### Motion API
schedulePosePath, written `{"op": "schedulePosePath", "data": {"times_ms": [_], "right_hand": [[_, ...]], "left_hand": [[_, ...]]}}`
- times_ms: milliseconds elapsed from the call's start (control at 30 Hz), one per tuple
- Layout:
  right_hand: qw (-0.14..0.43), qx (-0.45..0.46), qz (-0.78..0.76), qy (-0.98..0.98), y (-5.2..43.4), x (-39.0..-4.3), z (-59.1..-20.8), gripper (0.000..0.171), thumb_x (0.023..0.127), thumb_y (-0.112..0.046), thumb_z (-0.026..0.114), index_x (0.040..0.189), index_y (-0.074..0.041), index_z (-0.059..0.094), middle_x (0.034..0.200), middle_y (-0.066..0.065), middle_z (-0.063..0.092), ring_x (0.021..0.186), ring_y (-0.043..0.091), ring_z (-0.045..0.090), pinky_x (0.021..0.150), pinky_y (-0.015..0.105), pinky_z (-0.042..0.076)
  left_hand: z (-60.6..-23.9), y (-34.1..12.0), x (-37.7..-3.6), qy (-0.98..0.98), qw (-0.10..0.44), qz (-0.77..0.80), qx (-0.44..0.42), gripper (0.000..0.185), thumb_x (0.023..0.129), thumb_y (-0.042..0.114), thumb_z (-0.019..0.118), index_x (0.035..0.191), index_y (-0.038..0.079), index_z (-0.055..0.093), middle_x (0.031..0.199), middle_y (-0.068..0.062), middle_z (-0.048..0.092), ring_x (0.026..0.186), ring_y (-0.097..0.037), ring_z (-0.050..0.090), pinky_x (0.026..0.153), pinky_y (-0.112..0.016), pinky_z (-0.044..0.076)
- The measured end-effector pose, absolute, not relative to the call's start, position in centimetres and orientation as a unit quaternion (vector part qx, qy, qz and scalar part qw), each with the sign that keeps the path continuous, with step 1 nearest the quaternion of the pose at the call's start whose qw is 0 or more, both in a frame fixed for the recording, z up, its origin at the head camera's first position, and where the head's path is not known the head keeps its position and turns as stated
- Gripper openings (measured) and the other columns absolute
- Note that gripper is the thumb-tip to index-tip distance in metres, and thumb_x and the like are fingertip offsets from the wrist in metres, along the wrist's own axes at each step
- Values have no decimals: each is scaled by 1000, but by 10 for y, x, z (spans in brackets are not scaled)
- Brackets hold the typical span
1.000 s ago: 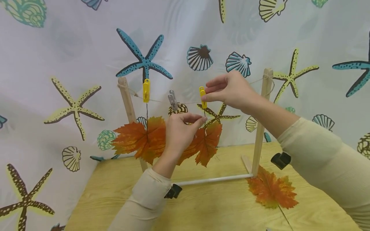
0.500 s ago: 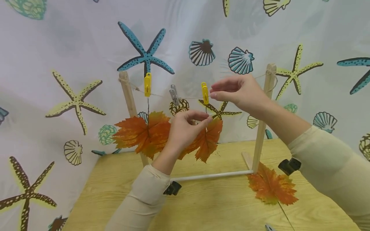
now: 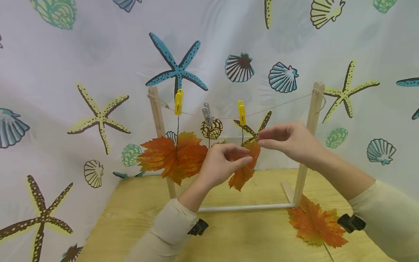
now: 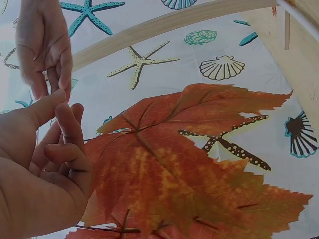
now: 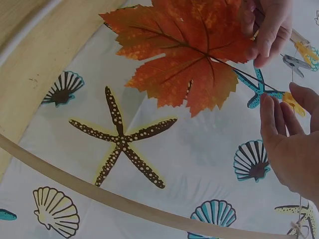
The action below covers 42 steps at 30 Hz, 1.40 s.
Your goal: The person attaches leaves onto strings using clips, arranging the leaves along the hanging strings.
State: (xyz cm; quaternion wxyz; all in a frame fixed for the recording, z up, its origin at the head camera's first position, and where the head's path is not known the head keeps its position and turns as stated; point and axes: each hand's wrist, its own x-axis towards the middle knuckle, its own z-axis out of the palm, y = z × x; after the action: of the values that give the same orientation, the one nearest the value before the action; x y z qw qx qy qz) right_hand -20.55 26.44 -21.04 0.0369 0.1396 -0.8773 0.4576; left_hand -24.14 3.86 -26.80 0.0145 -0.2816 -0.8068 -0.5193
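An orange maple leaf [image 3: 243, 171] hangs by its stem from the right yellow clothespin [image 3: 241, 112] on a string stretched across a wooden frame [image 3: 309, 145]. My left hand [image 3: 247, 160] pinches this leaf from the front, fingers curled on it [image 5: 269, 30]. My right hand [image 3: 262, 140] is just right of the leaf's top edge, fingers fairly straight [image 5: 279, 112], with nothing held in them. A second orange leaf [image 3: 176, 156] hangs from the left yellow clothespin [image 3: 178, 102]. Between them a grey clothespin [image 3: 207, 114] sits bare on the string.
A third leaf [image 3: 315, 225] lies on the wooden table [image 3: 248, 240] by the frame's right post. Black clips [image 3: 198, 227] [image 3: 351, 222] sit on my sleeves. A white rod [image 3: 245, 207] joins the posts. A seashell-print curtain [image 3: 82, 72] hangs close behind.
My right hand has let go of the right yellow clothespin and dropped down to the leaf's top edge. My left hand stays on the leaf.
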Motion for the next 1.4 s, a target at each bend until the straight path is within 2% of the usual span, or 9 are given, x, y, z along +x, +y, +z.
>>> {"op": "schedulePosePath", "data": {"times_ms": [167,300,467,567,733,933,1167,1400], "right_hand": [[44,113,469,-875,264,-193,-237,41,92,-40,72,122,-13,71,119,2,73,113,19,67,102,48,49],[65,94,473,-873,266,-179,-251,40,93,-43,70,121,-16,72,120,1,72,109,15,68,94,33,54],[71,85,471,-875,271,-157,-266,36,94,-40,69,121,-15,72,119,3,72,103,11,69,86,21,54],[65,78,481,-871,271,-145,-278,37,94,-39,69,122,-15,71,121,3,72,103,8,69,86,20,54],[66,81,504,-857,270,-136,-294,37,93,-34,71,122,-11,70,120,6,72,104,6,69,87,19,54],[64,86,528,-842,269,-128,-307,34,93,-27,72,119,-5,70,118,12,72,102,5,70,86,19,55],[38,78,551,-830,266,-123,-322,36,92,-25,73,120,-3,68,119,14,71,102,6,70,86,20,56],[28,96,567,-818,262,-120,-334,33,92,-17,72,119,1,68,119,19,69,100,6,70,85,21,56]], "left_hand": [[-281,38,-237,-807,-11,-519,-283,20,88,28,78,105,17,78,94,5,76,71,-16,58,62,-29,50],[-291,42,-235,-802,-25,-517,-298,20,88,28,78,106,17,78,94,5,76,62,-15,54,56,-27,47],[-307,50,-229,-795,-72,-516,-311,20,89,27,77,108,20,77,97,5,76,58,-15,59,52,-27,49],[-319,51,-224,-791,-102,-521,-305,22,89,29,77,110,22,77,100,5,76,62,-19,65,52,-27,49],[-331,48,-220,-784,-121,-533,-295,23,89,28,77,110,22,77,103,4,76,65,-20,66,53,-27,49],[-342,48,-221,-781,-123,-542,-285,20,88,29,78,107,21,78,103,3,76,64,-16,66,55,-29,51],[-351,46,-219,-775,-129,-554,-276,18,88,27,78,105,21,78,103,1,76,61,-19,65,53,-26,48],[-359,41,-218,-768,-130,-560,-282,18,88,25,78,106,21,78,103,-1,76,59,-16,63,58,-32,54]]}}
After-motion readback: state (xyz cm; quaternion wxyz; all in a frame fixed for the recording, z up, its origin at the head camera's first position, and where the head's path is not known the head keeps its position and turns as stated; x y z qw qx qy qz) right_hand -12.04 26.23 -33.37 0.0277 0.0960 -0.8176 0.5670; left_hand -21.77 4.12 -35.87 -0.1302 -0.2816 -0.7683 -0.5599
